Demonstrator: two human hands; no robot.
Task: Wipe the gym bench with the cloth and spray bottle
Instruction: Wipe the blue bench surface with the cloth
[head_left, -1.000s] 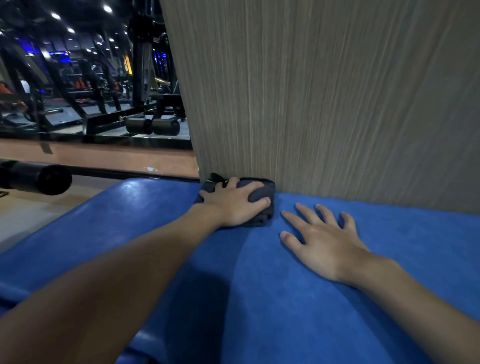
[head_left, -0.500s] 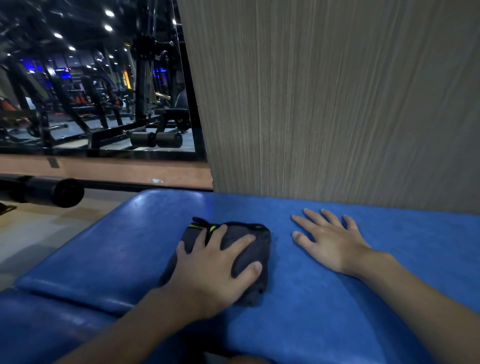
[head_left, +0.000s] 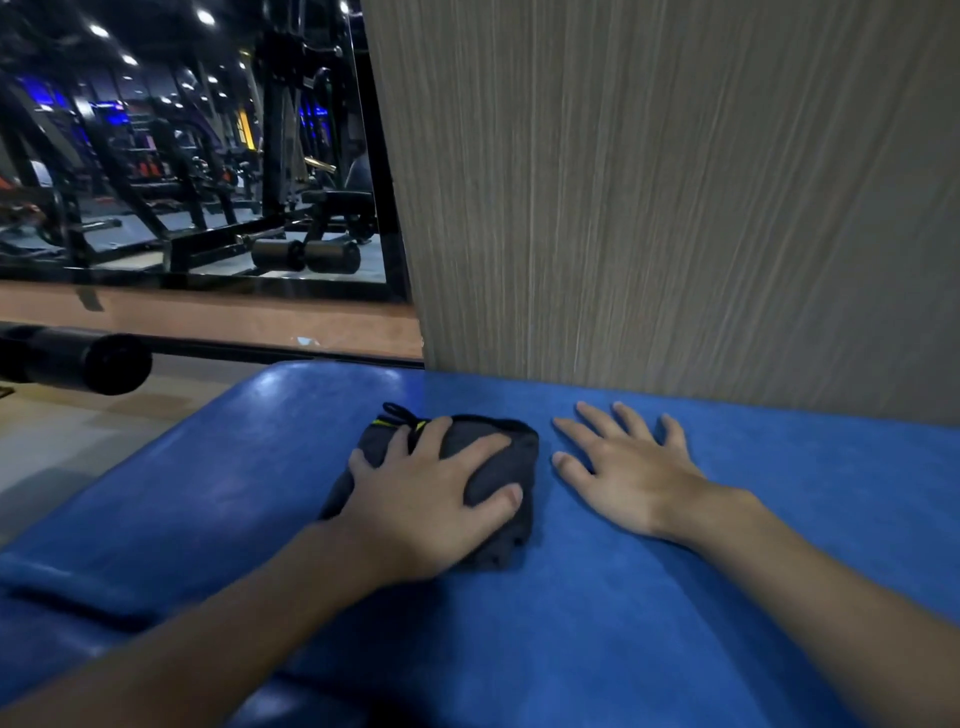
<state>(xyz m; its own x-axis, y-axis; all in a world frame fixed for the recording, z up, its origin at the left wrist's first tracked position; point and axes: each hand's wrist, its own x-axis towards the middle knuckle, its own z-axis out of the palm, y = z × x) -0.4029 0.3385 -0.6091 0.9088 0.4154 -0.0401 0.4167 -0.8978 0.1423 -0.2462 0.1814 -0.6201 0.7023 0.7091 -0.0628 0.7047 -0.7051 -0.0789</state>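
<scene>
One blue padded tabletop (head_left: 675, 597). On it: one dark grey folded cloth (head_left: 522, 467) with yellow trim, and two bare hands, one left hand (head_left: 415, 514) and one right hand (head_left: 628, 483). Behind it: one grey wood-grain panel (head_left: 675, 208). Left of it: one black cylindrical foam pad (head_left: 88, 364). Far beyond it: two black foam rollers (head_left: 278, 254) (head_left: 332, 257).

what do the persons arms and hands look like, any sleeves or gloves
The left hand and right hand wear no gloves, rings or watch. The left forearm and right forearm show no sleeve. Nails are short.
</scene>
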